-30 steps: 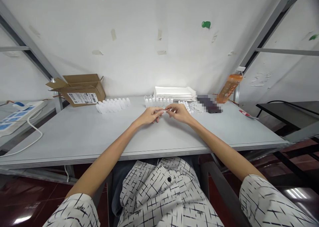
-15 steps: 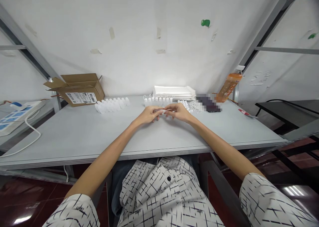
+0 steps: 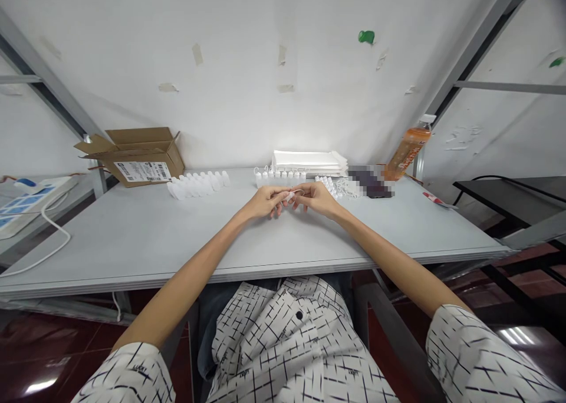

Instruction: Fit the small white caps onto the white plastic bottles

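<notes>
A small white plastic piece with a thin looped strap (image 3: pixel 290 196) is held above the near-middle of the table, between the fingertips of both hands. The left hand (image 3: pixel 267 202) has its thumb and forefinger clamped on it; the right hand (image 3: pixel 318 199) pinches at its strap side, the fingers drawn together.

At the left rear stands a brown cardboard box (image 3: pixel 133 155), its flaps open and a white printed label on its front; its inside cannot be seen. At the right rear, a clear plastic bottle with a white cap (image 3: pixel 409 149) holds orange liquid and leans beside the metal frame.

Rows of small white plastic pieces (image 3: pixel 198 185) lie just right of the box. Beyond the hands stands a row of white capped pieces with loops (image 3: pixel 280 178), before a stack of flat white sheets (image 3: pixel 309 162). White caps and looped straps (image 3: pixel 338 187) lie beside a dark, partly pixelated object (image 3: pixel 375 185).

The table (image 3: pixel 177 238) is smooth and grey, against a white wall (image 3: pixel 247 120) with tape scraps. A white power strip with blue sockets (image 3: pixel 33 202) lies at far left.
</notes>
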{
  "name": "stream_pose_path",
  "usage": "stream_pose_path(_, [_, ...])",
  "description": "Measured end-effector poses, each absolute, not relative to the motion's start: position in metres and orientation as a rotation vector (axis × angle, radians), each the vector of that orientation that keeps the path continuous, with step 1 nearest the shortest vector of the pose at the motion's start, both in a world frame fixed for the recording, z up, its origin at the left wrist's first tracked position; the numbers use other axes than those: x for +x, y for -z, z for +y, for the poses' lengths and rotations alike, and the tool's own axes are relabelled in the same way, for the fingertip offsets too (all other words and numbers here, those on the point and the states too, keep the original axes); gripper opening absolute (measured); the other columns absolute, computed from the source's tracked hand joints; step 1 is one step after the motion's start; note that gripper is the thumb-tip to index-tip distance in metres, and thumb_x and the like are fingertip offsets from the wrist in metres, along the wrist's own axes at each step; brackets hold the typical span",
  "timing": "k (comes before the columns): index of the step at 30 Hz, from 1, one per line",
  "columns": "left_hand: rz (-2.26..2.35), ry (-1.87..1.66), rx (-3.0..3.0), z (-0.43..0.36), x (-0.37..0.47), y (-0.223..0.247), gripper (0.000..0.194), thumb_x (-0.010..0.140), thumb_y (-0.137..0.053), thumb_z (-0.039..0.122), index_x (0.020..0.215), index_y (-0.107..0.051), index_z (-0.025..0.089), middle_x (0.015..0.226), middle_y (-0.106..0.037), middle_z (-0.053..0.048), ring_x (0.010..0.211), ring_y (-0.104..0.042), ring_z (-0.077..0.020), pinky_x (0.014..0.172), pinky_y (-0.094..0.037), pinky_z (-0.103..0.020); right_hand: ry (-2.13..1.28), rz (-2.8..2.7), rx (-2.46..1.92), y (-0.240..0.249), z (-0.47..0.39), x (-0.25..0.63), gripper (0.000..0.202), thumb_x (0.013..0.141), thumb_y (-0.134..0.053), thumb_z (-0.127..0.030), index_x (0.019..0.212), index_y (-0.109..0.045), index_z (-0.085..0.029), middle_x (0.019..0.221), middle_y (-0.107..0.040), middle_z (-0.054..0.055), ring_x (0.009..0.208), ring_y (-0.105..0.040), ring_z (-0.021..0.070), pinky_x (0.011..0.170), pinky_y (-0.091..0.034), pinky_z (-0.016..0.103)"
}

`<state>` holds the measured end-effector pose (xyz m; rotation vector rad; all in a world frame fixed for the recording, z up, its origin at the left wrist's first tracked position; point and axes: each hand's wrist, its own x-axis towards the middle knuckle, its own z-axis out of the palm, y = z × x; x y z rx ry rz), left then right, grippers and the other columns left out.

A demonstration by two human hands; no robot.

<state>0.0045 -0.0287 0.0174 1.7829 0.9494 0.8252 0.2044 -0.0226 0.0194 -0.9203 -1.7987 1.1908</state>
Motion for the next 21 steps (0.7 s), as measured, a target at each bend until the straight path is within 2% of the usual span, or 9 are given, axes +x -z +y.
stream_pose_path(5, [0.920,-0.793,1.795,-0.0300,0.0040,-0.0181,0.045,0.095,-0.048,0.051,0.102,-0.066,0.011,0.064,-0.048,0.003,0.040,-0.043,-0.0044,0.039,-0.033,-0.018,-1.174,-1.873,-0.898,-0.0193,-0.0243,0.2051,0.029,0.076,-0.071,-0.033,0.095,-0.072,-0.011,0.076,-0.074,0.009,0.062,-0.070,0.0173,0.044,-0.045,0.021])
stream_pose_path(9, [0.934,-0.782,1.850,-0.0303,0.0029,-0.0203,0.045,0.094,-0.047,0.053,0.098,-0.067,0.012,0.061,-0.043,0.004,0.045,-0.035,-0.0047,0.042,-0.027,-0.018,-1.116,-1.950,-0.883,-0.0196,-0.0269,0.2053,0.031,0.082,-0.066,-0.037,0.097,-0.072,-0.010,0.076,-0.074,0.010,0.060,-0.069,0.0171,0.045,-0.046,0.022])
stream_pose_path(14, [0.956,-0.815,2.055,-0.0320,0.0024,-0.0233,0.041,0.094,-0.048,0.044,0.110,-0.070,0.013,0.073,-0.058,-0.001,0.059,-0.045,-0.0087,0.052,-0.033,-0.020,-1.000,-1.974,-0.900,-0.0191,-0.0276,0.2041,0.029,0.087,-0.061,-0.039,0.093,-0.070,-0.012,0.080,-0.074,0.010,0.064,-0.070,0.0172,0.045,-0.046,0.021])
stream_pose_path(18, [1.017,-0.871,2.092,-0.0320,0.0041,-0.0205,0.046,0.091,-0.053,0.044,0.124,-0.067,0.014,0.092,-0.069,-0.006,0.073,-0.054,-0.0130,0.062,-0.038,-0.023,-1.036,-1.910,-0.874,-0.0178,-0.0254,0.2034,0.028,0.084,-0.065,-0.041,0.094,-0.064,-0.015,0.080,-0.073,0.008,0.062,-0.070,0.0173,0.043,-0.046,0.021])
stream_pose_path(21, [1.085,-0.910,2.104,-0.0307,0.0063,-0.0173,0.049,0.089,-0.056,0.042,0.128,-0.065,0.014,0.102,-0.071,-0.008,0.073,-0.054,-0.0136,0.063,-0.039,-0.024,-1.033,-1.887,-0.838,-0.0167,-0.0241,0.2026,0.030,0.083,-0.065,-0.043,0.095,-0.062,-0.016,0.075,-0.071,0.005,0.061,-0.070,0.0177,0.043,-0.048,0.022])
